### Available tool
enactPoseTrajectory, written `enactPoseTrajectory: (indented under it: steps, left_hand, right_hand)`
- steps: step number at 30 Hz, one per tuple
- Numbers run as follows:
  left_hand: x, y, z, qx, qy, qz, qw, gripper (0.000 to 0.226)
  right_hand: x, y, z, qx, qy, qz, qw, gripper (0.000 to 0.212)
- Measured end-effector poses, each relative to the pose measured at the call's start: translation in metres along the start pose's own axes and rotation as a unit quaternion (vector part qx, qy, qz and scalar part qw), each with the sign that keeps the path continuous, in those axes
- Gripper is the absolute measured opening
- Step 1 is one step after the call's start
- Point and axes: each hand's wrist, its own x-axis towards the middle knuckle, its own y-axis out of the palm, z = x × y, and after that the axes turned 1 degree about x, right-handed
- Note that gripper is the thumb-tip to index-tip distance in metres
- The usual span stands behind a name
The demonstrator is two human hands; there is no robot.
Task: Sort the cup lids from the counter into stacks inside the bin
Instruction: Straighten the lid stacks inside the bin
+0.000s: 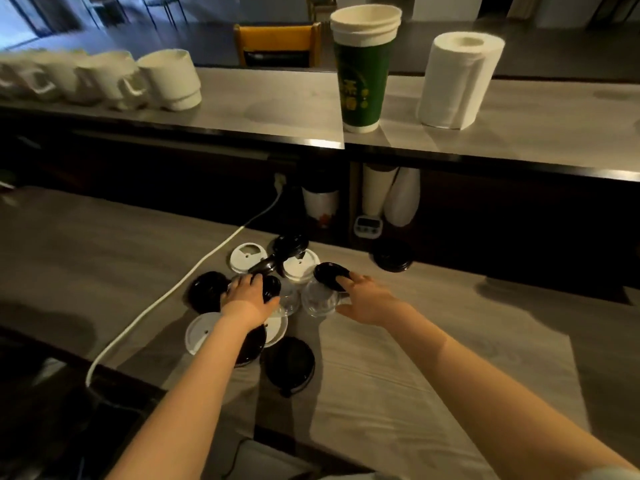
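Several cup lids lie scattered on the grey counter: black, white and clear ones. My left hand grips a black lid in the middle of the pile. My right hand has its fingers on the edge of another black lid, which is tilted above a clear lid. White lids lie at the far left of the pile, behind the pile and nearer me. A large black lid lies closest to me. No bin is in view.
A white cable runs across the counter left of the lids. The raised shelf carries white mugs, a green paper cup stack and a paper towel roll. Black lids are stacked by the back wall.
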Motion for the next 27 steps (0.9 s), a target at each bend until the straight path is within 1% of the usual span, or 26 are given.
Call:
enactPoseTrajectory:
  steps: [3, 5, 9, 11, 12, 14, 16, 17, 19, 21, 22, 25, 27]
  left_hand:
    - [0.008, 0.005, 0.014, -0.052, 0.005, 0.041, 0.998, 0.069]
    - [0.012, 0.008, 0.017, -0.097, 0.014, 0.035, 0.995, 0.067]
    - [0.015, 0.011, 0.017, -0.166, 0.017, 0.007, 0.986, 0.058]
    - [0.016, 0.011, 0.016, -0.188, 0.016, -0.004, 0.982, 0.054]
    - [0.016, 0.011, 0.016, -0.196, 0.016, -0.011, 0.98, 0.054]
    - [0.017, 0.011, 0.016, -0.218, 0.01, -0.019, 0.976, 0.056]
    - [0.016, 0.01, 0.015, -0.247, -0.006, -0.018, 0.969, 0.059]
    - [0.015, 0.011, 0.015, -0.253, -0.013, -0.02, 0.967, 0.062]
    - [0.013, 0.01, 0.014, -0.228, -0.018, -0.032, 0.973, 0.071]
    - [0.007, 0.007, 0.01, -0.196, -0.007, -0.054, 0.979, 0.082]
    - [0.004, 0.004, 0.008, -0.205, 0.001, -0.063, 0.977, 0.089]
    - [-0.007, -0.009, -0.005, -0.269, 0.025, -0.075, 0.96, 0.101]
    - [-0.013, -0.017, -0.016, -0.297, 0.051, -0.094, 0.949, 0.101]
  right_hand:
    - [0.025, 0.008, 0.004, 0.026, 0.028, 0.004, 0.999, 0.076]
    - [0.036, 0.014, 0.009, 0.036, 0.037, 0.0, 0.999, 0.074]
    - [0.046, 0.021, 0.012, 0.065, 0.033, -0.047, 0.996, 0.06]
    - [0.046, 0.023, 0.006, 0.087, 0.027, -0.047, 0.995, 0.046]
    - [0.045, 0.024, 0.002, 0.1, 0.024, -0.038, 0.994, 0.042]
    - [0.041, 0.028, -0.005, 0.126, 0.017, -0.029, 0.991, 0.046]
    - [0.036, 0.031, -0.009, 0.151, 0.019, -0.04, 0.988, 0.05]
    - [0.033, 0.032, -0.01, 0.168, 0.023, -0.053, 0.984, 0.052]
    - [0.028, 0.03, -0.01, 0.207, 0.033, -0.095, 0.973, 0.053]
    - [0.024, 0.025, -0.009, 0.26, 0.036, -0.142, 0.955, 0.057]
    - [0.021, 0.021, -0.007, 0.295, 0.033, -0.159, 0.942, 0.061]
    - [0.013, 0.006, -0.002, 0.4, 0.004, -0.173, 0.9, 0.081]
    - [0.005, -0.006, 0.003, 0.422, -0.011, -0.175, 0.889, 0.086]
